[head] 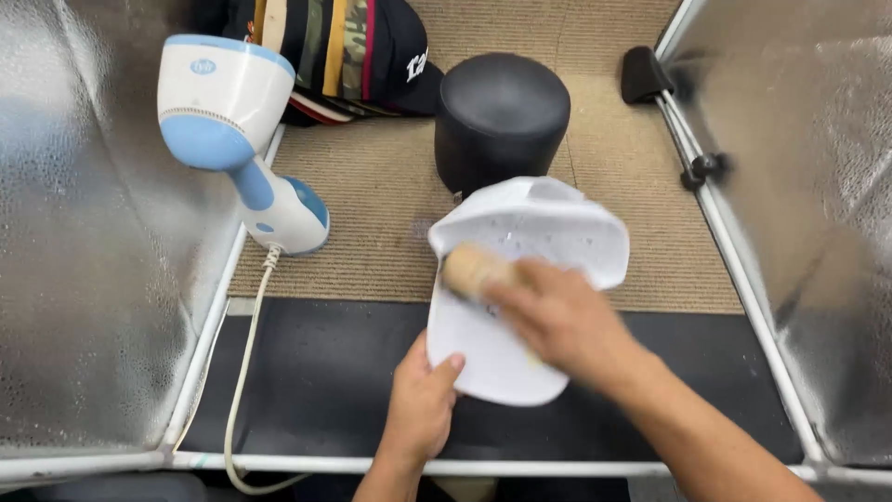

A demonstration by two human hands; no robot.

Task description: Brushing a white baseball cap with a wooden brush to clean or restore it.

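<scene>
White cap (534,232) held upside-down over black mat (307,372), crown opening up, brim toward wearer; it's the ref pt. L hand (423,400) pinches near edge of brim, thumb on top, prob. to steady cap vs. scrubbing. R hand (557,321) closed round wooden-handled brush (474,270), pressed on brim/crown join; bristles hidden. Handheld garment steamer (242,139), white/blue, stands well left of cap on woven mat (372,195), cord (243,372) trailing toward wearer — parked within reach. Black round cap form (502,116) just behind cap. Stack of caps (344,46) further back-left. Foil-lined panels (84,260) both sides, likely splash/heat shield.
</scene>
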